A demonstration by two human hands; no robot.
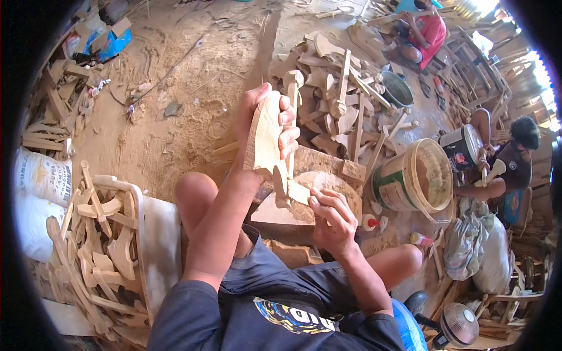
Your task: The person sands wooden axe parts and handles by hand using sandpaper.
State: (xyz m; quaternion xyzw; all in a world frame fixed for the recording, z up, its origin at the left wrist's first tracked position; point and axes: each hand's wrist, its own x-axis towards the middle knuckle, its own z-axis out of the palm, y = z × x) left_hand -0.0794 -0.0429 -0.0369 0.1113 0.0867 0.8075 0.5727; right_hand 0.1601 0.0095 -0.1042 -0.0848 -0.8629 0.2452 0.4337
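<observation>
At the far left, 2 white sacks (42, 175) slump beside a pale open bin (136, 188) crammed with wooden cut-outs (120, 251). Above them a blue box (114, 45) lies among scraps, and dusty floor (170, 76) spreads toward the middle.

The person's left hand (247, 117) has its grip clamped on a broad, carved wooden piece (267, 131), held tilted up in front of the body, thumb near the top and fingers wrapped round its right edge. At the lower end of that piece, the right hand (336, 216) has its grip closed on a short pale strip (299, 192); I cannot tell whether the strip is part of the same piece. Both are above a wooden block (319, 159).

Behind, rough wooden parts (328, 114) lie heaped, with a dark basin (396, 88) just beside them. Further right come a bottle with a red cap (370, 222), a large bucket (404, 181), a co-worker in red (430, 36), a small fan (459, 323) and a co-worker in dark clothes (518, 167) holding a wooden part (493, 171).
</observation>
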